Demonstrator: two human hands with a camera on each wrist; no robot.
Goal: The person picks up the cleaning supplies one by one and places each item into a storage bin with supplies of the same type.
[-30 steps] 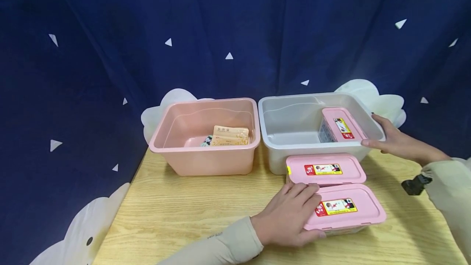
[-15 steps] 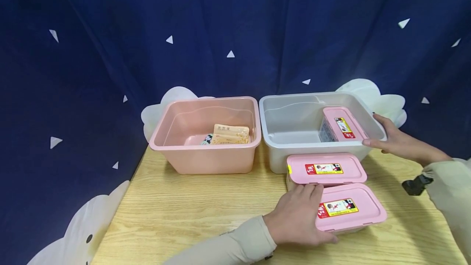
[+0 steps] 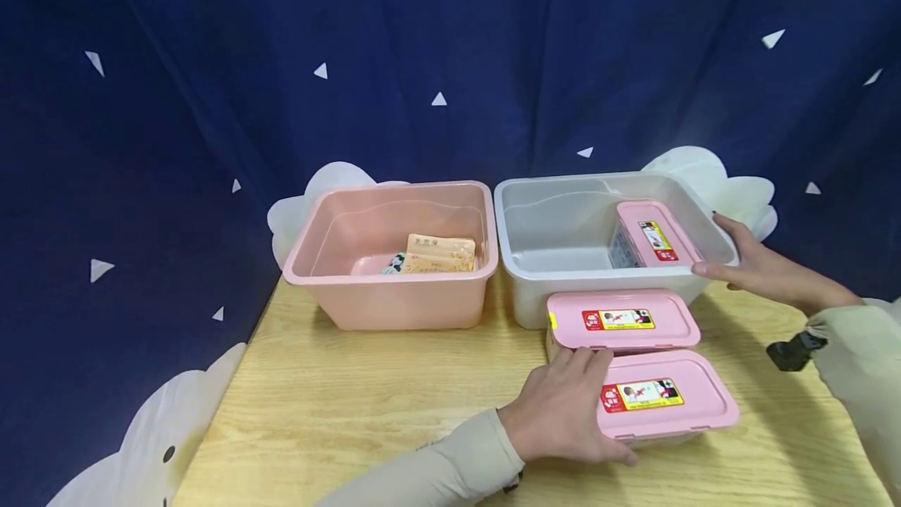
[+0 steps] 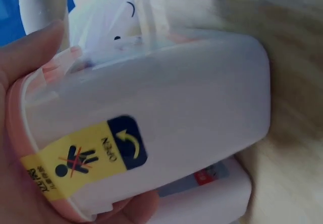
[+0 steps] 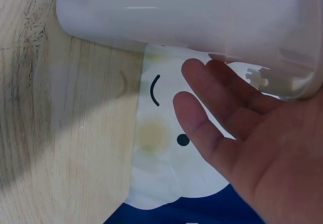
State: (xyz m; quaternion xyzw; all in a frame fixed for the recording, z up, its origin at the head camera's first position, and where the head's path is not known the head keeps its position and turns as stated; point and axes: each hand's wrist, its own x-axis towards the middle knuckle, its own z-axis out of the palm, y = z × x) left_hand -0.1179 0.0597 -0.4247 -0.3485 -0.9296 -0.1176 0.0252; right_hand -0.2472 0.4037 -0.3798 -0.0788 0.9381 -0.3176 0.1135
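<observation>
On the counter [image 3: 352, 390]: left hand [image 3: 565, 411], fingers clamped on front box [image 3: 693, 393]; only left wrist shows its yellow end sticker [image 4: 91, 158]. Right hand [image 3: 763, 268] at grey bin [image 3: 535, 300], fingers apart.

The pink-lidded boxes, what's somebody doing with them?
Somebody's left hand is gripping one end of the nearest box, with thumb and fingers on opposite sides. Their right hand is at the right end of the gray tub. Another box sits between the nearest one and that tub, and a third box is inside the tub, at its right side. The pink tub on the left has some packets in it.
</observation>
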